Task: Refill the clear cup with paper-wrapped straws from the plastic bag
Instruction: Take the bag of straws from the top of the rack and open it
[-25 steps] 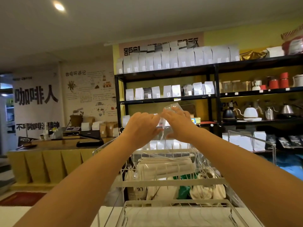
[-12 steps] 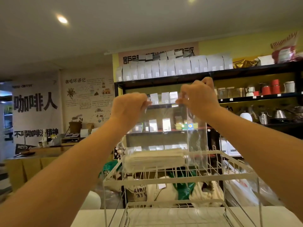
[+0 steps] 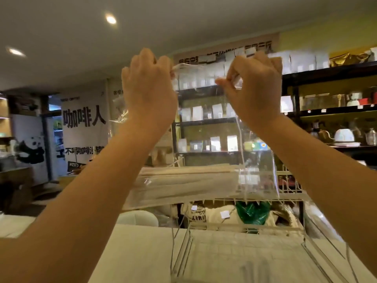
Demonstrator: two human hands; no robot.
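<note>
A: What are we seeing on the left side?

B: We are looking at the left hand [image 3: 150, 92], raised high, with its fingers curled shut and pinching the left top edge of the clear plastic bag [image 3: 206, 127].

A: And moving toward the middle?

B: We are watching the bag hanging down between both hands, its mouth stretched flat across the top. The bundle of paper-wrapped straws [image 3: 183, 184] is lying sideways in the bottom of the bag, just above the white wire rack [image 3: 240, 227] on the counter [image 3: 130, 254].

A: What are we finding on the right?

B: We are seeing the right hand [image 3: 255, 92] gripping the bag's right top edge, thumb and fingertips closed on the film. Behind it, the dark shelving unit [image 3: 326, 70] is carrying rows of white pouches, and a white kettle [image 3: 344, 135] is sitting farther right.

A: Are we spotting the clear cup?

B: We are not able to tell where it is.
</note>
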